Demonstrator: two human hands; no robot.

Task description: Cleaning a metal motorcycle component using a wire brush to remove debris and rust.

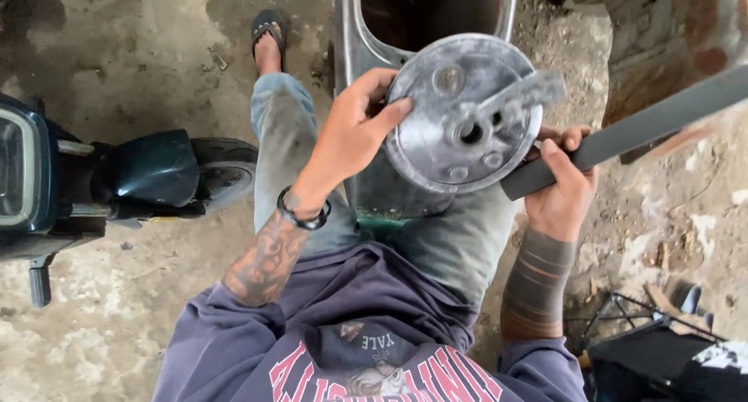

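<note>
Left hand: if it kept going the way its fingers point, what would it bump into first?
The left hand points right, already touching the round metal plate. Going on, its fingers would press into the plate; the lever lies farther along, though depth is hard to judge.

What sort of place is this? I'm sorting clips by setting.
Probably an informal motorbike repair spot. A scooter stands on a rough, stained concrete floor; the left hand steadies a round metal brake plate while the right hand grips a flat dark bar.
</note>
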